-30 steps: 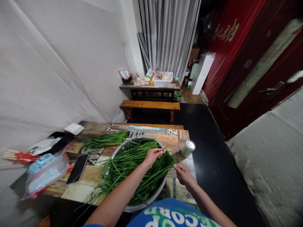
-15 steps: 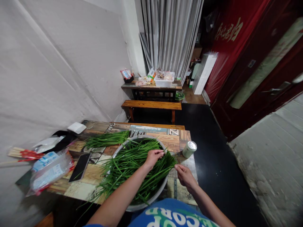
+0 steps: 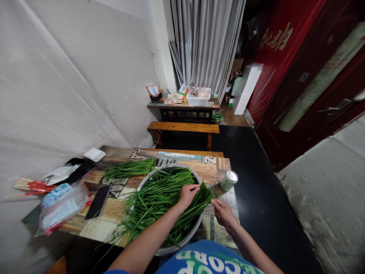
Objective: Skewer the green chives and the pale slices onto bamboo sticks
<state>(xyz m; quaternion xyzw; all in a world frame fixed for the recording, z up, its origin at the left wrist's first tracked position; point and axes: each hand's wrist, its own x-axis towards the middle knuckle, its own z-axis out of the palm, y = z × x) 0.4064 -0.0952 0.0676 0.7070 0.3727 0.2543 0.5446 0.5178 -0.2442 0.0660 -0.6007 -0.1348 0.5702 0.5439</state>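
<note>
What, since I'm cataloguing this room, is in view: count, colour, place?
stalks: many, green, in basin
basin: 1, grey, near table
stalk bunch: 1, green, left of basin
can: 1, pale green, right of basin
phone: 1, black, near table
plastic packaging: count unclear, transparent, left
sticks: several, tan, left
near table: 1, multicoloured, foreground
benches: 2, brown, between tables
far table: 1, brown, back
tub: 1, white, far table
curtain: 1, grey, back
door: 1, red, right
left hand: 1, bare, at stalks
right hand: 1, bare, at stalks

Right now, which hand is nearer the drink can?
Right: the right hand is just this side of the can; the left hand is farther off, to its left, over the bowl.
</note>
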